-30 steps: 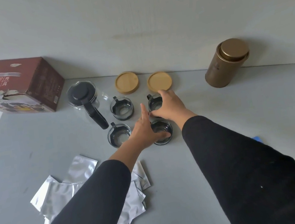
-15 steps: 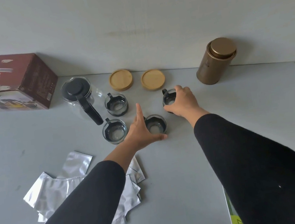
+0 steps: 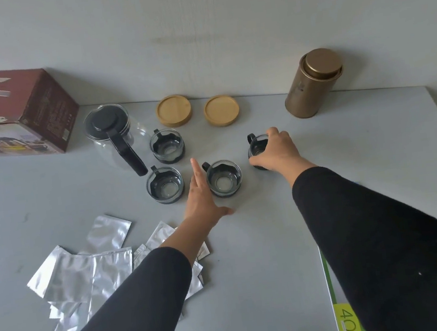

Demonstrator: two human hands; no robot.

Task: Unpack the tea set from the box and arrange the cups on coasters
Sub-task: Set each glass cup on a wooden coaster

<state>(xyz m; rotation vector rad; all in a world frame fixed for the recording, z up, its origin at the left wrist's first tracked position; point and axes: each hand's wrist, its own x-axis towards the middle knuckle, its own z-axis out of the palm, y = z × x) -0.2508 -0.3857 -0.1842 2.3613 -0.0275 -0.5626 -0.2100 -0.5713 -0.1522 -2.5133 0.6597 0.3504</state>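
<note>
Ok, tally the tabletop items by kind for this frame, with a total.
Glass cups: 4, the last gripped by the right hand
Wooden coasters: 2
Glass teapot: 1
Box: 1
Gold tin: 1
Foil sachets: a pile, overlapping, uncountable
Total without sachets: 9

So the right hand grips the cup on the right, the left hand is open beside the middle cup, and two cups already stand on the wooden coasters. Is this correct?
Not quite. In the head view both wooden coasters are bare; no cup stands on them yet. The rest holds: the right hand grips the cup on the right, and the left hand is open beside the middle cup.
</note>
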